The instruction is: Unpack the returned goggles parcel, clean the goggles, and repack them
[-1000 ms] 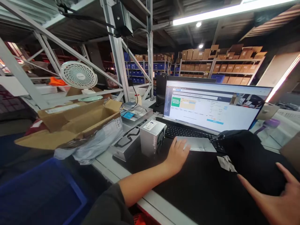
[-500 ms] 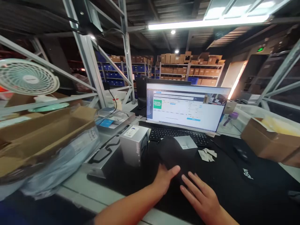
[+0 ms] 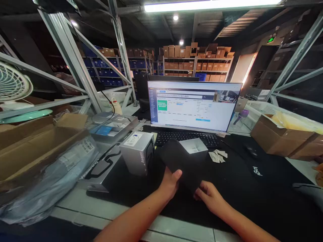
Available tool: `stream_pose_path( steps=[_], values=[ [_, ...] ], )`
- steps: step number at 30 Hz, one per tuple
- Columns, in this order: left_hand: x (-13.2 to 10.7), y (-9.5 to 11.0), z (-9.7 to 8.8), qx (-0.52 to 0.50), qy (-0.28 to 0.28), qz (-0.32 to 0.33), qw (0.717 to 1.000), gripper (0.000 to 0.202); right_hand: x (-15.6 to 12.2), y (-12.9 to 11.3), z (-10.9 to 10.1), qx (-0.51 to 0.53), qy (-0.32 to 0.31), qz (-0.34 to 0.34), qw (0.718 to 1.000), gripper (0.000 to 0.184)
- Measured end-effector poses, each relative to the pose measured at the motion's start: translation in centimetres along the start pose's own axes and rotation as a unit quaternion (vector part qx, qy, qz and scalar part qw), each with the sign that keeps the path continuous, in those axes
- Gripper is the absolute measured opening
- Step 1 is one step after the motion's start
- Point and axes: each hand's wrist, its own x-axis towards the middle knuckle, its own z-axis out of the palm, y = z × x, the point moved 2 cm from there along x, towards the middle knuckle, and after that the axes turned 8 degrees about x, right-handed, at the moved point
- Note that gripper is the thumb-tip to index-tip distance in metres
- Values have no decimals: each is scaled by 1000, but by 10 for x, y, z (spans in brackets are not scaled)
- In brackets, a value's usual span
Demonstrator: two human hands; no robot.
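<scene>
The tabletop (image 3: 186, 227) comes first, with a black mat (image 3: 242, 201) on it. The right hand (image 3: 208, 195) has its thumb and fingers pinched on the low corner of a black pouch (image 3: 186, 164). The left hand (image 3: 169, 183) is clamped on the left side of the pouch, thumb on the front. The pouch is over the mat, in the middle, and seems to tilt. The right hand's grip looks small, so a hard tug could make the corner slip out and the pouch swing. Pouch and mat are both dark, so a finger might miss the edge. The tall box (image 3: 136, 153) stands near the pouch on the left, and a swing could knock it into the long box (image 3: 104, 168). Behind the pouch is the open box (image 3: 193, 145). The pouch hides part of it, so a push forward could bump it by mistake. The scrap (image 3: 218, 155) near it looks light and could get swept off. Past that is the keyboard (image 3: 169, 137); a shoved box could press keys and mess up the screen (image 3: 186, 107)
</scene>
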Motion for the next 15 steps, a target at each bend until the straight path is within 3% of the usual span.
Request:
stream_pose_path(
  steps=[2, 4, 5, 7, 9, 11, 15],
  values=[
    [1, 0, -1, -10, 15, 1, 1000, 93, 0, -2, -7, -36, 74, -10, 997, 26],
    [2, 0, -1, -20, 18, -7, 1000, 92, 1, -6, -13, -59, 114, -33, 991, 39],
    [2, -1, -1, -23, 14, -16, 1000, 93, 1, -8, -14, -52, 108, -47, 992, 45],
    [1, -2, -1, -23, 4, -34, 999, 93, 2, -10, -12, -15, 55, -48, 997, 38],
    [0, -3, -1, -13, -2, -41, 999, 92, 3, -8, -8, 21, 6, -5, 1000, 34],
    [-1, -3, -4, 7, -6, -39, 999, 90, 2, -6, -3, 44, -21, 43, 998, 48],
    [0, 0, -10, 67, -6, -10, 998, 83, -1, -9, 1, 75, -73, 72, 992, 65]
  ],
)
